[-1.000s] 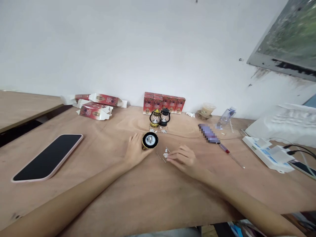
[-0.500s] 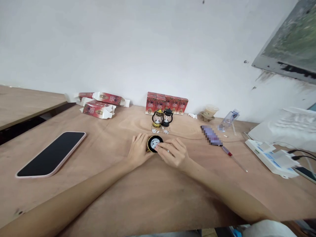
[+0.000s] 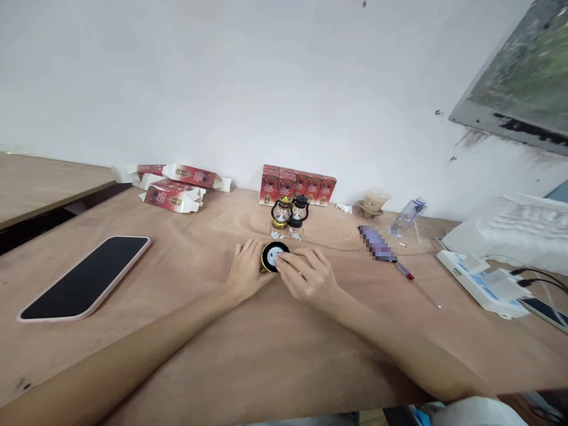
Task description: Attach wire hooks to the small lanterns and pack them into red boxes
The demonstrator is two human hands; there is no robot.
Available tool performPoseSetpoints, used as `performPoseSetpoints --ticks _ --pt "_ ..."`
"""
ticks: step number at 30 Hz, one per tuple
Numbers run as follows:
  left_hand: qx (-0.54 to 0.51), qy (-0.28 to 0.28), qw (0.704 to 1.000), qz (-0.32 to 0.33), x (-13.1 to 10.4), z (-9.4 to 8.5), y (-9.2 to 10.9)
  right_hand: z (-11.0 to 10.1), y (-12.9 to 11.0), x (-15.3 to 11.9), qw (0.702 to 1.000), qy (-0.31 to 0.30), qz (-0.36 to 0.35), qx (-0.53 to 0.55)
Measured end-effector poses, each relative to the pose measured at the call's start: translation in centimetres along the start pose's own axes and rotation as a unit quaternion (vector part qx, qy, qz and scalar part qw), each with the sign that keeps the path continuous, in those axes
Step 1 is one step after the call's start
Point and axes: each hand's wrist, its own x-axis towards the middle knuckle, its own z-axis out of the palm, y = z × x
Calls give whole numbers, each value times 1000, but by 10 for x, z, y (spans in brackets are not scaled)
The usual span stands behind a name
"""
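Note:
A small black and gold lantern [image 3: 269, 249] lies with its round base facing me, a white disc in the middle of it. My left hand [image 3: 246, 270] holds it from the left side. The fingertips of my right hand [image 3: 309, 277] are pinched at the white disc; whatever is between them is too small to make out. Behind the hands stand a gold and black lantern [image 3: 280, 225] and a black lantern [image 3: 298, 223], side by side. Small white pieces [image 3: 295, 235] lie in front of them.
Red boxes [image 3: 285, 184] stand against the wall, with opened boxes [image 3: 171, 195] at the left. A large phone [image 3: 86, 278] lies left. Rightwards are a cup [image 3: 375, 201], a plastic bottle [image 3: 409, 216], a pixelated phone [image 3: 377, 243], a screwdriver [image 3: 417, 284] and a power strip [image 3: 481, 287].
My right fingertips have shifted slightly over the white disc and now cover more of its middle. The whole view has moved a little, so everything sits slightly further left.

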Motion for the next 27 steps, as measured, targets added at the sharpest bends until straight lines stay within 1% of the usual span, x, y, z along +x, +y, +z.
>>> performPoseSetpoints --ticks 2,5,9,11,14,16,19,24,27 --pt "-15 3 1000 -8 0 -1 1 -3 -3 2 1000 -3 -11 -23" --pt "-26 7 999 -29 1 -1 0 -6 -5 4 999 -17 -5 -41" --pt "-24 36 997 -65 3 2 -2 -7 1 6 998 -57 37 -4" --pt "-26 50 996 -71 3 2 -2 -9 6 6 995 -53 78 36" --pt "-22 48 997 -50 2 2 -1 -11 15 4 986 -11 139 90" --pt "-11 40 999 -33 1 0 0 -12 18 3 982 7 147 115" --pt "0 26 1000 -12 1 -1 0 -10 18 4 982 4 131 133" --pt "5 6 1000 17 0 0 -3 -5 11 9 985 -18 106 133" --pt "10 -1 1000 17 0 1 -4 -1 7 11 983 -24 117 140"
